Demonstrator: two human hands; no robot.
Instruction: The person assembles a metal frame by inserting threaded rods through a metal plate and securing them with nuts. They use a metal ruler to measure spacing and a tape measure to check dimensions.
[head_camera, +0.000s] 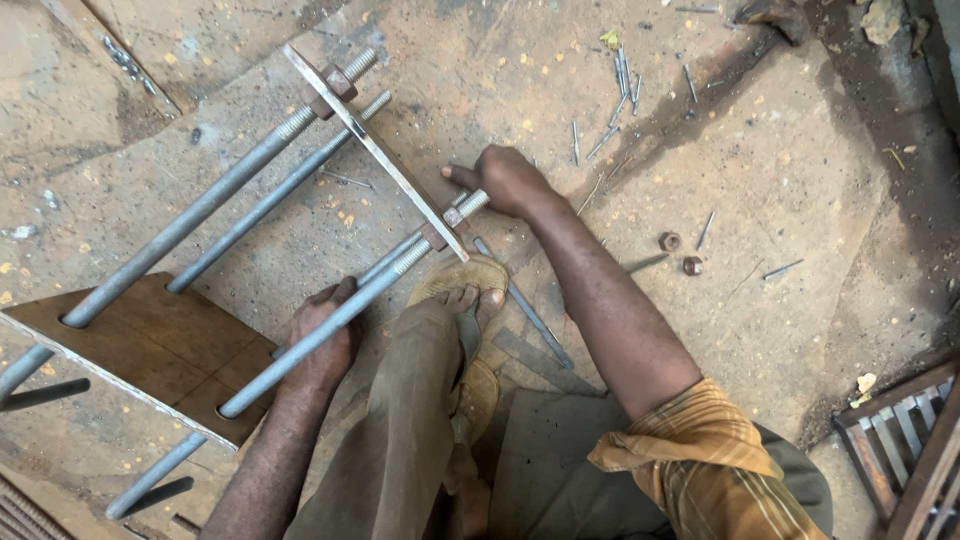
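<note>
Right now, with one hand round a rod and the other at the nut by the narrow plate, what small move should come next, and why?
Probably a further turn of the rusty nut on the grey threaded steel rod, judging by the right hand, whose fingers sit at that nut beside the narrow flat steel plate. The left hand wraps the rod, steadying it.
</note>
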